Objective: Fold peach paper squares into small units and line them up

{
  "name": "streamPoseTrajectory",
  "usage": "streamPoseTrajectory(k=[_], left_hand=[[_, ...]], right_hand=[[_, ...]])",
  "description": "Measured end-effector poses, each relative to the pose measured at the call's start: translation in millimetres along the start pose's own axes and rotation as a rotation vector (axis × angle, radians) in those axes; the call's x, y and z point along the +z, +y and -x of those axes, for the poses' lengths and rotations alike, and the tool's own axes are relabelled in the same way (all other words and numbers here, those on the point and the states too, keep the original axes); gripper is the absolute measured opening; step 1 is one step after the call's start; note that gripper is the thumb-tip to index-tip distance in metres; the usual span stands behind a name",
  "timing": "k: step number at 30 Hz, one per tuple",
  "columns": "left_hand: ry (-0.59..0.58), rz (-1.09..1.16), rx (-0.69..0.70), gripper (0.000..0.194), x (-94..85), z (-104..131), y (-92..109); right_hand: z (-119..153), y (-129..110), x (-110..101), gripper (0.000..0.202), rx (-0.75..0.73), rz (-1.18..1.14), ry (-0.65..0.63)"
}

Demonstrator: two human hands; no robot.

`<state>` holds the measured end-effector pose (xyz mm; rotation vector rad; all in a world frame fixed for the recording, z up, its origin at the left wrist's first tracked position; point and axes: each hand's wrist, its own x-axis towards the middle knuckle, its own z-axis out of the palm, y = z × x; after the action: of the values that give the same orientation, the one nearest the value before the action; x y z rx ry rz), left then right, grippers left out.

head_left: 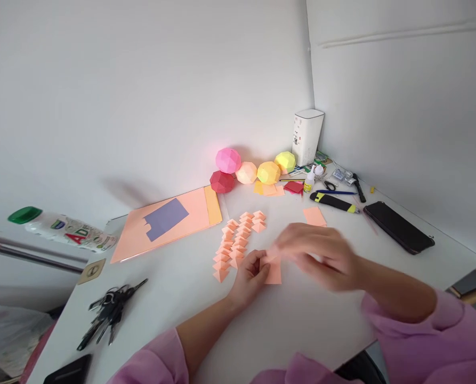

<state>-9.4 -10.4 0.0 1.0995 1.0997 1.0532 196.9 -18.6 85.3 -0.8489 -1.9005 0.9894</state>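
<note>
My left hand is closed on a small peach paper piece, its thumb and fingers pinched at the paper's left side. Beneath and beside it lies a peach paper square on the white table. My right hand is above the table just right of the paper, blurred by motion; its fingertips reach the top of the piece, and whether they grip it is unclear. Several folded peach paper pieces stand in rows just left of my hands. Another flat peach paper lies behind my right hand.
Faceted paper balls line the back wall beside a white box. A cutter, glue bottle and black case are at right. Keys, peach sheets and a white bottle are at left.
</note>
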Motion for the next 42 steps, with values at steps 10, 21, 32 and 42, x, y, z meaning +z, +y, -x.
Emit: streamPoseTrajectory(k=[10,21,32,42], left_hand=[[-0.164,-0.042,0.006,0.032,-2.9,-1.5,-8.6],[-0.228,0.017,-0.008,0.04,-3.5,-2.3,-6.6],[-0.136,0.153,-0.027,0.042,-2.4,-4.3,-10.0],[-0.156,0.189,-0.045,0.045,-3.6,-4.0,-5.9]], right_hand=[[-1.3,87.7,39.7,0.027,0.379,-0.284,-0.108],[-4.5,91.8,38.8,0.028,0.42,-0.405,-0.113],[-5.3,86.6,38.5,0.039,0.41,-0.396,-0.082],[-5.1,92.4,37.8,0.032,0.358,-0.295,-0.149]])
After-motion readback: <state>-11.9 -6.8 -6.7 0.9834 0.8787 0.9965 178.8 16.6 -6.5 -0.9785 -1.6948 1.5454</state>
